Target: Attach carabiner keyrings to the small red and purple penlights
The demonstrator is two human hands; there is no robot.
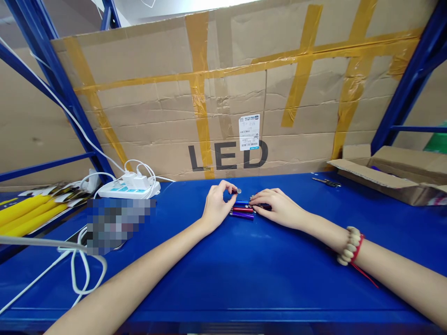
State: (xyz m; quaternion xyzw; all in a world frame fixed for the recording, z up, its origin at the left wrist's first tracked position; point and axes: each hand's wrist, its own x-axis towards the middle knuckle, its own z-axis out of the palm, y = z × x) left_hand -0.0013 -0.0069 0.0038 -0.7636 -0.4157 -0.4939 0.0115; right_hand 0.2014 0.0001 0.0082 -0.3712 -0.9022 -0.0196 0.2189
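Observation:
Three small metal tubes lie side by side on the blue table point(244, 270): a blue tube point(241, 203), a red tube point(243, 210) and a purple tube point(242, 215). My left hand point(217, 205) is at their left end, thumb and forefinger pinched on a small silver round piece point(239, 190) just above the blue tube. My right hand point(275, 207) rests over the tubes' right ends, fingers curled and pressing on them. A beaded bracelet with a red cord point(350, 245) is on my right wrist.
A taped cardboard wall marked LED point(228, 155) stands behind the table. A white power strip point(128, 187) with chargers and white cables point(84, 270) lies left, yellow rods point(24, 214) further left. An open cardboard box point(394, 174) and keys point(326, 182) sit at right. Blue rack posts point(407, 88) flank the table.

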